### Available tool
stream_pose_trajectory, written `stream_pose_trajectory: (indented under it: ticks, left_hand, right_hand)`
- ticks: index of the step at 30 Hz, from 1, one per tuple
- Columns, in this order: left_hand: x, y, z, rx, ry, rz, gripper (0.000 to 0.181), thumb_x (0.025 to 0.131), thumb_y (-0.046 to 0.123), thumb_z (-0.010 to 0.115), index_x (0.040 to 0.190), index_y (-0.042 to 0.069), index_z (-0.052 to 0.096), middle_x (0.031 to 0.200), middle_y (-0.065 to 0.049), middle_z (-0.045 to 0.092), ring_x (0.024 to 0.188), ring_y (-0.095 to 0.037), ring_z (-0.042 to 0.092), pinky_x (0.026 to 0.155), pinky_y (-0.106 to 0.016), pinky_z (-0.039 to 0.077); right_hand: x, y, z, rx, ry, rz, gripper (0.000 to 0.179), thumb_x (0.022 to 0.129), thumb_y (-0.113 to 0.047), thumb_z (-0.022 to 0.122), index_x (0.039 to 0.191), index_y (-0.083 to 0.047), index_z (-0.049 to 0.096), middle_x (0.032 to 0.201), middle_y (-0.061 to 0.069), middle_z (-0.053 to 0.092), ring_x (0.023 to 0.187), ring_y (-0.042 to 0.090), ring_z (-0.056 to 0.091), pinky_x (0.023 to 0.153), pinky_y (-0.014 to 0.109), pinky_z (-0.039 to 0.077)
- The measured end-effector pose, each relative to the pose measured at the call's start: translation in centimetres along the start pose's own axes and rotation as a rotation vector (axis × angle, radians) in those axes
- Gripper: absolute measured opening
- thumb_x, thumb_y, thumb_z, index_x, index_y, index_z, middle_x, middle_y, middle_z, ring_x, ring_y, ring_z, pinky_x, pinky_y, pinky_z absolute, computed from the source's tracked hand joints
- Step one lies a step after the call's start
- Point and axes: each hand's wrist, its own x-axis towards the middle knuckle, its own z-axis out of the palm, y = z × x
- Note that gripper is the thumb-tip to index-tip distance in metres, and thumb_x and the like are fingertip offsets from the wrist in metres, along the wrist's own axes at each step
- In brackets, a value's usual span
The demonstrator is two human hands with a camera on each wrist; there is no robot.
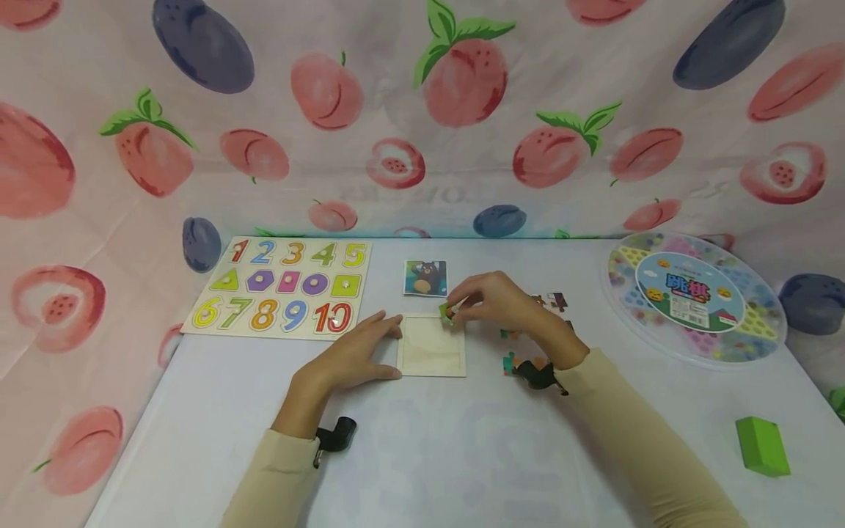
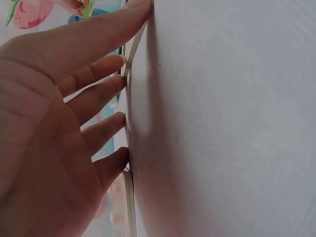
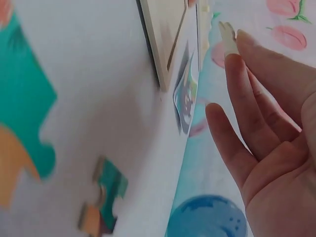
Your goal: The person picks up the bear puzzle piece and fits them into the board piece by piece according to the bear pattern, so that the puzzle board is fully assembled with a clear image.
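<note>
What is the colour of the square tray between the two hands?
The square tray is pale wood beige, shown best in the head view.

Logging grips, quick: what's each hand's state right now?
Left hand: open, fingers at the side of the wooden tray.
Right hand: closed, pinching a puzzle piece.

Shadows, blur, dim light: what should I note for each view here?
Head view: fairly even light, things mostly clear, a faint shadow beside the right sleeve; left wrist: dimmer, the left hand in shade, a broad shadow on the white tabletop; right wrist: also dim, nearest puzzle piece slightly blurred, diffuse shadow by the wooden tray.
</note>
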Motion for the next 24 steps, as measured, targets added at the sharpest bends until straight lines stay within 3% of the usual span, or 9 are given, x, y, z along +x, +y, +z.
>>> stream_pose_trajectory:
  ticks: [8,12,24]
  left_hand:
    - [0.0,0.2,-0.3,0.018,-0.015,0.003,0.06,0.082,0.03,0.086,0.135,0.016,0.062,0.165,0.001,0.04,0.161,-0.025,0.02,0.131,-0.05,0.024]
    - [0.0,0.2,-0.4,0.011,-0.012,0.017,0.06,0.082,0.028,0.086,0.136,0.015,0.062,0.165,-0.001,0.041,0.161,-0.027,0.02,0.13,-0.051,0.024]
    - [0.1,0.1,-0.3,0.01,-0.018,0.016,0.06,0.083,0.029,0.085,0.136,0.016,0.062,0.165,-0.001,0.041,0.161,-0.027,0.02,0.13,-0.051,0.024]
  right_hand:
    - [0.6,-0.4,1.3,0.036,0.028,0.042,0.022,0.083,-0.014,0.084,0.105,-0.009,0.081,0.112,0.01,0.078,0.091,0.016,0.074,0.078,0.027,0.061]
    - [1.1,-0.4,1.9,0.031,0.015,0.03,0.023,0.083,-0.014,0.084,0.105,-0.007,0.081,0.111,0.012,0.077,0.091,0.017,0.075,0.077,0.026,0.061]
    - [2.0,-0.8,3.6,-0.015,-0.028,0.124,0.02,0.084,-0.015,0.084,0.102,-0.008,0.081,0.1,0.009,0.081,0.084,0.013,0.074,0.071,0.023,0.059]
